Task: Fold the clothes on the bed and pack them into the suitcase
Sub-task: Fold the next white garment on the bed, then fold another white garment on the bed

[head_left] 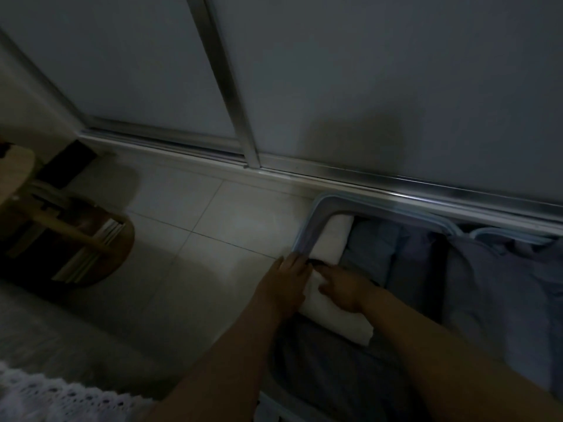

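Note:
An open suitcase (307,226) with a pale rim lies on the tiled floor against the wardrobe. Along its left wall lies a folded white garment (332,236). My left hand (288,280) rests flat on the nearer end of it, beside the suitcase rim. My right hand (342,289) presses on the same white garment from the right, fingers curled. Folded blue-grey clothes (374,248) fill the middle of the case. A loose grey cloth (493,287) drapes over the right side. The scene is dim.
Sliding wardrobe doors (365,86) with a metal track (396,184) run behind the suitcase. A round wooden rack (88,242) holding books stands on the floor at left. A white lace edge (45,397) shows at the bottom left.

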### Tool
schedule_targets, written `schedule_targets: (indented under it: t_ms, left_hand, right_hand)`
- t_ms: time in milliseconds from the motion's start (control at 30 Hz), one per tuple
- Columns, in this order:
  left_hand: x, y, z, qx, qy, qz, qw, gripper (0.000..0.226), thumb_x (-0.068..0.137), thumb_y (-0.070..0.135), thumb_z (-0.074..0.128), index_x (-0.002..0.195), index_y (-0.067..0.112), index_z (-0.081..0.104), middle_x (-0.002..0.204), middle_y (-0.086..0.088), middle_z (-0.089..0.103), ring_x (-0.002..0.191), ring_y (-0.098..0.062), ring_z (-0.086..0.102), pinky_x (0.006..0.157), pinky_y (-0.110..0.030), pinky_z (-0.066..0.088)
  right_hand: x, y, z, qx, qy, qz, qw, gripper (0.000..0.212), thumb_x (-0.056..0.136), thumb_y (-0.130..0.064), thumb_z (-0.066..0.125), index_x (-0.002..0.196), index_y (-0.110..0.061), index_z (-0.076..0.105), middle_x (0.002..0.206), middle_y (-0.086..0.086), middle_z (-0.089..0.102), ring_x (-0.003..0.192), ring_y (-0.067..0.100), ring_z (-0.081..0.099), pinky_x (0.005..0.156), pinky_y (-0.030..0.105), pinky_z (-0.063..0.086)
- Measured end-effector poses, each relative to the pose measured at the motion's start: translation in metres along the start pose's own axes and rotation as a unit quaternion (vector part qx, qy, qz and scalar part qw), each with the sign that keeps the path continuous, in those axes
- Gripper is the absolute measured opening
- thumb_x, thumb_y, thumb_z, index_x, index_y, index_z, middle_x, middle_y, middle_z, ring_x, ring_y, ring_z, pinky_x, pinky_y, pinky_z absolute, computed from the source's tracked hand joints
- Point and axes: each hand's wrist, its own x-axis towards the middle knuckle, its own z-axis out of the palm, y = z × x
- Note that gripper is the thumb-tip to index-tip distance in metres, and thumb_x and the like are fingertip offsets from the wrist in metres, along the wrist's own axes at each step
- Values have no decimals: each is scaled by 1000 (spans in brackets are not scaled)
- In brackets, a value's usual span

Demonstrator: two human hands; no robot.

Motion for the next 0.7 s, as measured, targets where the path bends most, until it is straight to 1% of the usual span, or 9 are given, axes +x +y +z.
schedule_targets:
  t_ms: [67,133,200,233,300,367,533,600,700]
  left_hand:
    - [1,2,1,8,30,39,999,78,49,38,84,120,12,66,121,-8,64,106,-25,64,88,-36,53]
    - [3,4,4,8,39,70,997,76,51,35,82,121,10,64,114,-7,65,98,-24,65,88,-33,52]
    - [6,4,14,28,30,84,996,64,58,38,73,115,10,67,108,-7,67,94,-24,65,93,-37,51]
    - [5,3,20,41,21,87,995,58,65,42,63,112,9,69,107,-7,68,94,-24,65,96,-40,50]
    - [5,3,29,50,-20,70,996,62,72,47,41,111,9,70,112,-9,68,98,-27,66,95,-45,51]
    - [8,5,37,58,-33,52,996,62,73,41,35,112,9,71,116,-11,67,102,-29,66,94,-47,52]
    - [16,10,37,6,55,44,997,52,72,29,65,121,12,66,124,-10,64,109,-29,64,94,-42,50]
    - [15,11,40,-32,50,30,998,68,79,33,68,139,9,49,141,-13,51,126,-31,52,108,-44,38]
    - [19,12,40,-18,-52,-7,998,80,95,51,45,154,10,11,161,-10,11,147,-28,12,120,-39,5]
  right_hand:
    - [1,-2,5,-79,72,-16,994,46,102,-30,44,145,-15,39,142,5,45,124,28,47,100,33,40]
    - [-2,-3,12,-154,196,-16,968,23,91,-20,62,112,-11,62,110,10,57,96,30,58,73,38,50]
    - [-12,2,24,-174,248,-16,953,20,75,-17,73,92,-14,64,91,8,57,79,28,60,61,36,47]
    - [-19,7,34,-162,244,-32,956,21,76,-25,68,94,-15,65,92,7,57,80,28,60,65,37,47]
    - [-31,21,53,-164,198,-61,964,55,78,-52,58,116,-13,64,110,11,60,96,31,58,82,45,44]
    - [-35,36,64,-204,151,-52,966,82,74,-64,53,136,-10,51,130,15,57,114,35,54,97,54,32]
    - [-21,40,51,-186,99,-21,977,94,78,-56,50,154,-16,14,149,14,41,129,35,48,106,51,22]
    - [-19,42,54,-164,102,-40,980,97,81,-59,53,155,-18,6,158,12,24,140,33,34,111,47,16]
    - [-18,41,53,-132,105,-36,985,92,84,-72,32,154,-23,-3,162,5,1,149,27,9,119,39,1]
